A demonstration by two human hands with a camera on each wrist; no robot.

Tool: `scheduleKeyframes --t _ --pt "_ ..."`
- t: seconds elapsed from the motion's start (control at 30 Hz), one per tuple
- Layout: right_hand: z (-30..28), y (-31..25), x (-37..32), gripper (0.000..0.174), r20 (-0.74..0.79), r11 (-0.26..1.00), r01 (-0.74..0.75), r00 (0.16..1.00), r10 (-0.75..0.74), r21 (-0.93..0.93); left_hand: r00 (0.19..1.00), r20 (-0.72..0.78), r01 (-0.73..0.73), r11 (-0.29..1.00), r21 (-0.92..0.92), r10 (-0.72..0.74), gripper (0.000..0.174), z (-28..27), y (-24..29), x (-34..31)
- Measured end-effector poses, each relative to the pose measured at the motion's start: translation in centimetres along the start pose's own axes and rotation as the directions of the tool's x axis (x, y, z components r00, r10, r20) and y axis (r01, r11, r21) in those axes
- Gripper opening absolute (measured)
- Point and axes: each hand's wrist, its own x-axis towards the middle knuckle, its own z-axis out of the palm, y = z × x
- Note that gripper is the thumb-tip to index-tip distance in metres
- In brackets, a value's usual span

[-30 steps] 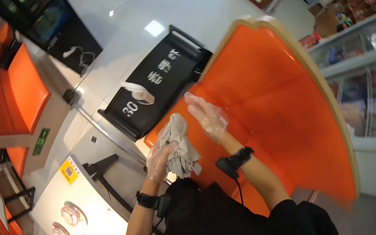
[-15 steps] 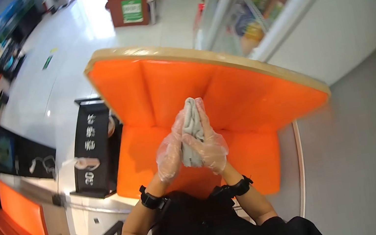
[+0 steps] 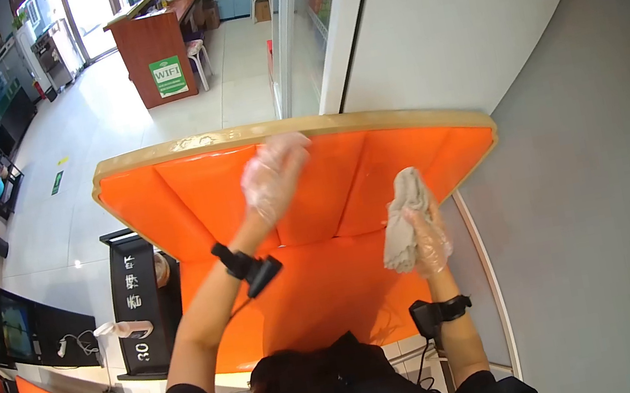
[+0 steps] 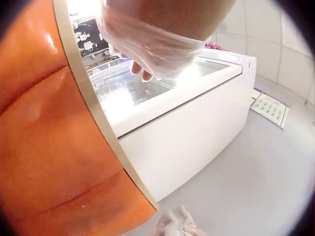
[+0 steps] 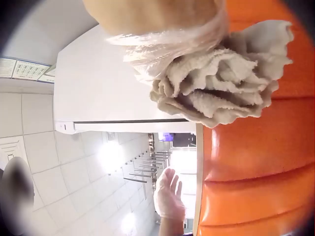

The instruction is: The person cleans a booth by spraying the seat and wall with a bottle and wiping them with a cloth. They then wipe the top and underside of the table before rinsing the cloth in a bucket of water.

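Observation:
A folded pale grey cloth [image 3: 407,223] is in my right hand [image 3: 433,242], with the thumb lying across it, in front of the right part of the orange bench backrest [image 3: 327,169]. Its crumpled layers and ruffled edges show large in the right wrist view, where the cloth [image 5: 221,88] overlaps the orange backrest. My left hand [image 3: 276,176] holds nothing and is raised near the backrest's wooden top edge. In the right wrist view the left hand [image 5: 170,196] has its fingers stretched out. Both hands wear clear plastic gloves.
The orange seat [image 3: 307,298] lies below my arms. To the left stands a black cart [image 3: 138,309] with a pink-and-white bottle [image 3: 134,329] on it. A white glass-topped freezer [image 4: 187,128] is behind the backrest, and a grey wall [image 3: 581,193] rises on the right.
My view has turned to face the backrest squarely. The cloth passed from the left hand, through both hands together, to the right hand; the hands have since parted, left hand up and leftward.

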Motion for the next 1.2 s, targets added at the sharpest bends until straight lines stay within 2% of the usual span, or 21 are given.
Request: scheduleKeyframes --t 0.07,0.13,0.23,0.27,0.33,0.37,0.4,0.47,0.53,0.6,0.67,0.73,0.77,0.83,0.9,0.93,0.97,1.03,1.1,1.17,1.2 --pt "-1.1 -1.2 1.2 0.069 -0.014 1.0 -0.01 1.0 0.01 0.001 0.994 -0.108 0.041 0.996 0.076 -0.032 0.021 -1.0 -1.2 2.8" --pt "-2.6 0.0 3.1 0.067 -0.174 0.967 0.052 0.98 -0.097 -0.248 0.99 -0.131 0.066 0.993 0.097 -0.053 0.023 -0.9 -1.7 5.0" --pt "-4.5 3.3 5.8 0.058 -0.276 0.894 -0.393 0.903 0.33 -0.216 0.99 -0.089 -0.068 0.932 0.357 0.106 0.029 0.9 -2.1 7.6" --pt "-8.3 10.6 7.9 0.052 -0.21 0.93 -0.367 0.91 0.357 -0.006 0.991 -0.082 -0.069 0.93 0.36 0.105 0.029 1.8 -2.0 8.0" --pt "-5.1 11.2 7.3 0.05 -0.189 0.811 -0.55 0.79 0.583 0.202 0.996 -0.078 -0.012 0.949 0.316 0.039 0.029 3.6 -1.7 8.6" --pt "-6.1 15.5 8.4 0.044 -0.1 0.769 -0.529 0.797 0.595 0.36 0.997 -0.076 0.005 0.959 0.283 0.017 0.028 3.9 -1.0 8.4" --pt "-6.2 17.5 9.4 0.044 -0.098 0.766 -0.529 0.796 0.597 0.366 0.997 -0.071 0.002 0.957 0.288 0.019 0.028 4.4 -0.5 8.1" --pt "-6.0 19.9 11.6 0.033 -0.025 0.61 -0.64 0.68 0.733 0.468 0.991 -0.086 -0.076 0.97 0.23 0.098 0.026 5.2 0.2 7.0" --pt "-5.9 19.9 14.0 0.026 0.075 0.534 -0.641 0.675 0.734 0.55 0.988 -0.1 -0.092 0.976 0.197 0.114 0.025 5.0 0.9 5.6" --pt "-4.6 17.4 15.8 0.023 0.187 0.66 -0.637 0.761 0.621 0.399 0.994 -0.108 0.009 0.988 0.156 0.008 0.023 4.3 1.1 4.3" --pt "-2.8 15.2 16.1 0.018 0.1 0.697 -0.585 0.79 0.604 0.415 0.989 -0.145 0.005 0.977 0.214 0.027 0.021 4.2 0.1 3.5" --pt "-1.7 13.6 16.0 0.018 -0.018 0.827 -0.376 0.907 0.421 0.419 0.983 -0.185 0.011 0.999 0.045 -0.002 0.02 3.8 -0.3 3.0" --pt "-1.3 12.2 16.0 0.018 -0.016 0.826 -0.377 0.906 0.422 0.419 0.98 -0.2 -0.006 0.999 0.046 0.016 0.021 3.7 -0.6 3.1" --pt "0.2 7.6 15.4 0.02 -0.125 0.933 -0.309 0.934 0.333 0.183 0.98 -0.196 -0.005 0.996 0.088 0.022 0.021 3.5 -0.9 3.4" --pt "0.5 5.0 15.0 0.027 -0.083 0.95 -0.28 0.953 0.293 0.136 0.982 -0.186 -0.003 0.992 0.125 0.027 0.022 3.4 -1.5 3.9" --pt "1.0 3.3 14.6 0.031 -0.101 0.99 -0.12 0.987 0.127 0.074 0.982 -0.189 0.002 0.989 0.147 0.026 0.023 3.5 -2.1 4.5" --pt "1.3 1.8 14.5 0.036 -0.107 0.999 0.044 0.993 -0.043 0.007 0.98 -0.196 0.008 0.986 0.169 0.026 0.023 3.7 -2.3 5.3" --pt "0.6 -0.8 14.4 0.046 -0.147 0.996 0.082 0.986 -0.084 -0.018 0.981 -0.194 0.044 0.987 0.153 -0.014 0.027 3.9 -2.0 6.8" --pt "0.0 -3.4 13.2 0.054 -0.169 0.911 0.157 0.957 -0.236 -0.38 0.976 -0.218 0.049 0.983 0.179 -0.009 0.03 4.4 -2.9 8.6" --pt "-1.4 -2.5 13.8 0.059 -0.202 0.948 0.116 0.963 -0.181 -0.295 0.972 -0.233 0.036 0.986 0.164 0.004 0.033 5.4 -4.8 10.3" --pt "-2.7 -1.2 14.4 0.061 -0.146 0.86 0.21 0.94 -0.308 -0.466 0.971 -0.24 0.054 0.977 0.206 -0.003 0.034 5.9 -5.5 11.0"
